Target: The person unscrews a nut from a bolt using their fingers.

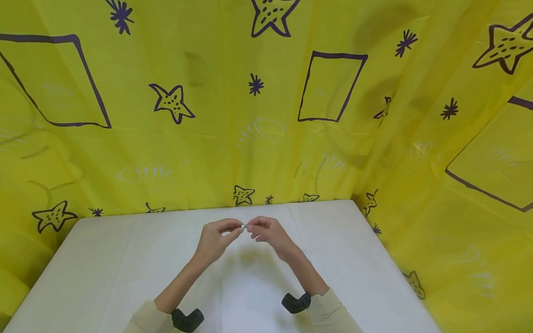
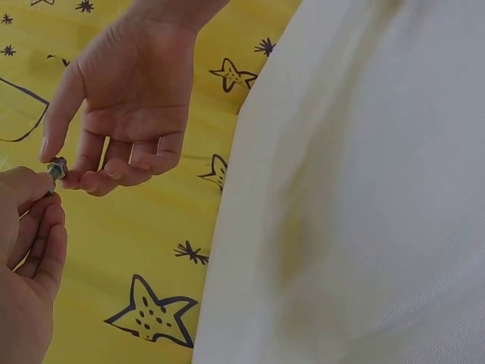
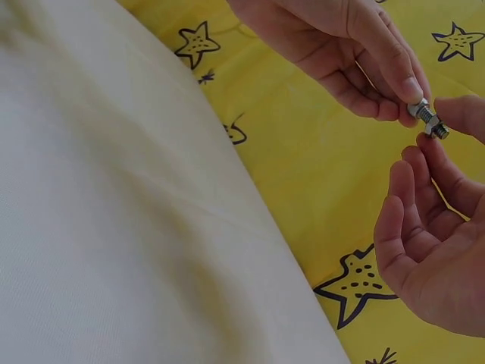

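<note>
A small silver bolt (image 3: 422,112) with a nut (image 3: 432,126) on its threaded shank is held up between the two hands above the table. My left hand (image 1: 214,239) pinches the head end of the bolt between thumb and fingertips. From the other side, my right hand (image 1: 271,235) has its thumb and index fingertip on opposite sides of the nut, its remaining fingers loosely bent. The threaded tip sticks out past the nut in the right wrist view. In the left wrist view the nut (image 2: 57,167) shows beside the right thumb, and left fingers partly cover the bolt.
A white-covered table (image 1: 166,259) lies below the hands. Yellow curtain (image 1: 216,152) with drawn stars and frames hangs along its back and sides. Each wrist wears a dark curved device, one on the left (image 1: 188,320) and one on the right (image 1: 296,303).
</note>
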Tool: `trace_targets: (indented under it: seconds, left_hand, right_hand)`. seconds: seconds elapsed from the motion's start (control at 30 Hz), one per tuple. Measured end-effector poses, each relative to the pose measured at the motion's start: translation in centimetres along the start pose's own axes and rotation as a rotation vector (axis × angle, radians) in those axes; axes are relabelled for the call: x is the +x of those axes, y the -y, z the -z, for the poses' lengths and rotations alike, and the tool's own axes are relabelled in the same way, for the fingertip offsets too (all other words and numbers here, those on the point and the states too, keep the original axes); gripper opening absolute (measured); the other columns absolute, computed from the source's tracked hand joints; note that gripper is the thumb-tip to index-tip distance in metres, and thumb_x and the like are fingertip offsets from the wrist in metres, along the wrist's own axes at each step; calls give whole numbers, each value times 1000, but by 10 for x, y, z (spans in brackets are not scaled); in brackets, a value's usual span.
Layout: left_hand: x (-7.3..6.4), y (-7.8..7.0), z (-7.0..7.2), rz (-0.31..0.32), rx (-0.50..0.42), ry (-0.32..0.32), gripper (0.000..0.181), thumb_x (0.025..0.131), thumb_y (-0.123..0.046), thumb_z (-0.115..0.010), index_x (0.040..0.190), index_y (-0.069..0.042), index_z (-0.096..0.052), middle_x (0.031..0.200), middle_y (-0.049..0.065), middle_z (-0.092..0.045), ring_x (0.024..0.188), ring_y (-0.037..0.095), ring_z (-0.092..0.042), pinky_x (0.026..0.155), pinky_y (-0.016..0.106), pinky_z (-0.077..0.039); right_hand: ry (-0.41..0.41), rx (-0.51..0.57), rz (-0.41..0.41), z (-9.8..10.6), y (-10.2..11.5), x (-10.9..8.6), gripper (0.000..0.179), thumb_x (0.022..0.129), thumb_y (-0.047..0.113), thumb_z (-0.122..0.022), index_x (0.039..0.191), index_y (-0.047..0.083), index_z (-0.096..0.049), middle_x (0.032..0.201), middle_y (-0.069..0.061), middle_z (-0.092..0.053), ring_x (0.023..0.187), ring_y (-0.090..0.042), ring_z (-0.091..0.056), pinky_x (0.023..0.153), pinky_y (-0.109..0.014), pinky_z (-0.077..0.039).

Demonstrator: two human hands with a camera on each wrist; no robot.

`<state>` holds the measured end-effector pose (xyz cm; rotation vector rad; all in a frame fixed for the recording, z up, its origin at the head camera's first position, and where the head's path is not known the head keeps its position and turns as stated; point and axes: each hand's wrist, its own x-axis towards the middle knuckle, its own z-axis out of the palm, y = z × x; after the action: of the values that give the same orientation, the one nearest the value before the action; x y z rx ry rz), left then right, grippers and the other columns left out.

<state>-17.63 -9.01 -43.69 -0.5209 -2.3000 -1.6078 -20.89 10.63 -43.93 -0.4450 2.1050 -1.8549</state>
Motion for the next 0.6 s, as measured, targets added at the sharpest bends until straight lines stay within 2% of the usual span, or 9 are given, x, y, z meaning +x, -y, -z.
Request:
trace_targets:
  seconds: [0.17, 0.33, 0.4, 0.6]
  left_hand:
    - [0, -1, -1, 2, 2, 0, 12, 87, 0, -76, 99, -3, -76, 93, 4, -74, 86, 19, -70, 85, 45, -57]
    - [0, -1, -2, -2, -1, 0, 11, 87, 0, -76, 98, -3, -76, 92, 3, -74, 86, 19, -70, 85, 44, -58]
    - [0, -1, -2, -4, 0, -1, 11, 87, 0, -76, 97, -3, -76, 92, 3, -74, 86, 19, -70, 85, 43, -58]
    - [-1, -2, -2, 0, 1, 1, 12, 86, 0, -76, 98, -3, -76, 92, 3, -74, 86, 19, -71, 85, 39, -58]
  right_hand:
    - [9, 19, 24, 1, -1, -2, 21, 96, 19, -65, 107, 1, -65, 95, -4, -66, 86, -18, -59, 90, -51, -52]
    - [20, 22, 57, 1, 0, -3, 20, 95, 12, -65, 111, 0, -61, 97, -3, -63, 86, -18, -60, 82, -33, -53]
    - [22, 26, 65, 1, 0, -3, 20, 95, 9, -65, 112, -1, -60, 98, -4, -63, 87, -18, -60, 81, -30, -52]
    - [24, 32, 57, 1, -1, -3, 30, 95, 8, -65, 119, -6, -56, 102, -6, -63, 87, -18, -61, 81, -33, -53]
